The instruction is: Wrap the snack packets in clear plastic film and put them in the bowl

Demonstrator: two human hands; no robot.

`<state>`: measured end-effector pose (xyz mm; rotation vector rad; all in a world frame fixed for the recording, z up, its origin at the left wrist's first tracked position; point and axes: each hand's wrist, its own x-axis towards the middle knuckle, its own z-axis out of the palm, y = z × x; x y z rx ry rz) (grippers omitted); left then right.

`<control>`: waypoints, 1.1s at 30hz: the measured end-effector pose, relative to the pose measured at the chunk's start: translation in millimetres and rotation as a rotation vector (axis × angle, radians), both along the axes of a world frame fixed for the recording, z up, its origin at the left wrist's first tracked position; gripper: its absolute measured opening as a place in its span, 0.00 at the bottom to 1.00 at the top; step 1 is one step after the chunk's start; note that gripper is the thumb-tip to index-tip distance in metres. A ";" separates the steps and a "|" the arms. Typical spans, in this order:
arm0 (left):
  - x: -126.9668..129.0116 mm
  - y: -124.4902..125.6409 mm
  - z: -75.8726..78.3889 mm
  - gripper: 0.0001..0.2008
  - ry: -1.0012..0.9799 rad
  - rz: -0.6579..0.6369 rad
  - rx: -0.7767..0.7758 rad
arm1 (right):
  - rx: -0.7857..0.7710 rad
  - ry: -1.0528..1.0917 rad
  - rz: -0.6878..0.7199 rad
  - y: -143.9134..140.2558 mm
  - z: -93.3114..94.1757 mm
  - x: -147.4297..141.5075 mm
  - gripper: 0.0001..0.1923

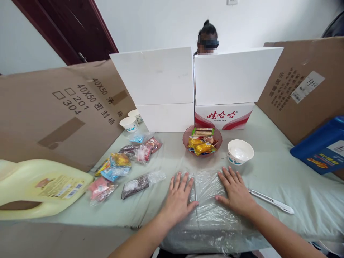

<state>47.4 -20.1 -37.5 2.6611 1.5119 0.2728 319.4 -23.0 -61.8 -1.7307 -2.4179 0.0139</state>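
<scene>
My left hand (177, 200) lies flat with its fingers spread on the left side of a clear plastic sheet (205, 208). On the sheet's right side rests my right hand (236, 193), palm down, fingers apart. Neither hand holds anything. Just beyond my fingers stands a white paper bowl (240, 152) with a blue-green pattern. Left of it, a pinkish glass bowl (188, 141) holds several wrapped snacks (203, 143). A white tong-like tool (271, 201) lies beside my right wrist. To the left of my left hand is a dark snack in a clear wrapper (138, 184).
More wrapped snacks (116, 166) lie to the left. A pale yellow jug (45, 188) and two paper bowls (129, 124) are there too. White boxes (166, 82) stand at the back, with a person's head above. Cardboard panels (61, 114) flank the table; a blue bottle (322, 147) leans right.
</scene>
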 end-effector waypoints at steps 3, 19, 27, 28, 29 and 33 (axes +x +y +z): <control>15.3 6.1 12.1 0.24 -0.052 -0.115 -0.067 | 0.010 0.006 0.170 -2.6 0.8 -13.9 0.43; -45.9 -17.2 23.3 0.15 -0.292 -0.232 0.044 | 0.086 0.182 0.360 -76.7 29.2 42.3 0.37; -86.9 -61.9 8.4 0.16 -0.129 -0.383 -0.057 | 0.204 0.170 0.409 -126.4 -17.3 23.4 0.23; -86.7 -62.3 10.9 0.15 -0.171 -0.370 -0.072 | 0.171 0.226 0.412 -125.1 -15.0 20.4 0.19; -86.0 -62.3 15.1 0.14 -0.224 -0.354 -0.107 | 0.129 0.296 0.410 -123.6 -10.5 17.9 0.16; -79.0 -55.0 36.5 0.09 -0.374 -0.193 -0.382 | -0.063 0.608 0.261 -115.6 14.2 15.3 0.09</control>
